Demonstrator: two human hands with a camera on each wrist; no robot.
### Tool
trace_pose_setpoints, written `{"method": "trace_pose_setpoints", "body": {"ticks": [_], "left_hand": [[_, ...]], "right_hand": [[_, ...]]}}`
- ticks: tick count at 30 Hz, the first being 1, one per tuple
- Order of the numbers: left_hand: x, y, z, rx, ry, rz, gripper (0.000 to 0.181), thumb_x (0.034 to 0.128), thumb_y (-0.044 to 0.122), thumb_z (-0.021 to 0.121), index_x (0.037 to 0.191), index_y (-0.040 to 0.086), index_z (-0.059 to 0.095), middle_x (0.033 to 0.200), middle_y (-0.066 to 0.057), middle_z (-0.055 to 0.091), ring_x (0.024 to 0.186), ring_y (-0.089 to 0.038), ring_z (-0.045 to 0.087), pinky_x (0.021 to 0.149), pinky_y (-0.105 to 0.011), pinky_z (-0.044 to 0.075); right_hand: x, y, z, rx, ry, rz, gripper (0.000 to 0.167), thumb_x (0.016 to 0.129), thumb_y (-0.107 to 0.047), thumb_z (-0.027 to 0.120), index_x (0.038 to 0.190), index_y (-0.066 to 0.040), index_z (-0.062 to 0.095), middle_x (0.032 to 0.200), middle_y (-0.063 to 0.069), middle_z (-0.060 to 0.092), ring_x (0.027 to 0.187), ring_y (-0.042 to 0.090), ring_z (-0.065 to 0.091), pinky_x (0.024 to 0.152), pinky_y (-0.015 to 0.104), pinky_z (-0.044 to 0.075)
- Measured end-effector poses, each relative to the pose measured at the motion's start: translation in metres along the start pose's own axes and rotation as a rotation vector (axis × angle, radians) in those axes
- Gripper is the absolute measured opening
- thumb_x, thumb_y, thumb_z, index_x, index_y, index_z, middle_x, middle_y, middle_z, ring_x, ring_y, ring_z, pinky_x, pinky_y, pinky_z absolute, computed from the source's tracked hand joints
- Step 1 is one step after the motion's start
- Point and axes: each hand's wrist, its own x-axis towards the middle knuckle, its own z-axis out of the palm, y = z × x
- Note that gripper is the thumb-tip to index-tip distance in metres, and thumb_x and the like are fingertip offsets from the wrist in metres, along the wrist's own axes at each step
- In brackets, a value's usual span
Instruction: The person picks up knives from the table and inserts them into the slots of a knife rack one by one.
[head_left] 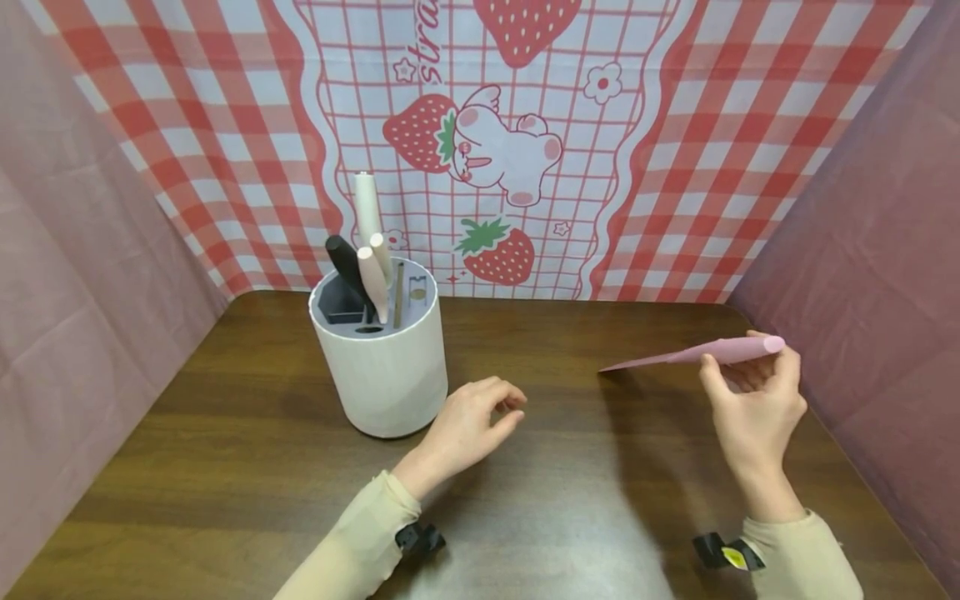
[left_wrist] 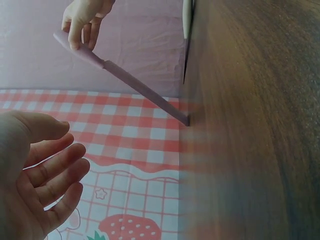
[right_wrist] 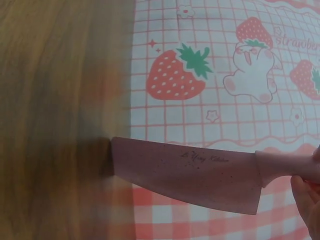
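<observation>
In the head view my right hand (head_left: 757,412) pinches the handle of a pink kitchen knife (head_left: 720,351) at the right of the table. The right wrist view shows its broad blade (right_wrist: 187,172), with dark lettering and specks. Its tip points left, down at the tabletop; I cannot tell whether it touches. My left hand (head_left: 468,421) hovers near the middle with loosely bent fingers and holds nothing. Just behind it stands a white round knife block (head_left: 386,383) with a grey slotted top. A black handle (head_left: 347,265), a pale pink handle (head_left: 372,279) and white handles stick out.
The dark wooden table (head_left: 540,500) reaches back to a red and white checked cloth (head_left: 247,125) printed with strawberries. Pink cloth (head_left: 862,208) hangs along both sides. A dark band with a yellow spot (head_left: 731,557) sits at the right sleeve.
</observation>
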Motion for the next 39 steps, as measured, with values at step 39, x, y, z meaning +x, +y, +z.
{"method": "trace_pose_setpoints", "body": {"ticks": [39], "left_hand": [[0.008,-0.001,-0.008,-0.034,0.037,-0.015,0.010,0.0823,0.017,0.065,0.092,0.015,0.065,0.084,0.007,0.062,0.076,-0.004,0.057,0.068,-0.019,0.047]], "right_hand": [[0.010,-0.039,0.010,0.125,-0.007,-0.215,0.041,0.072,0.002,0.065,0.111,-0.007,0.063,0.084,-0.013,0.060,0.074,0.000,0.058,0.064,0.006,0.045]]}}
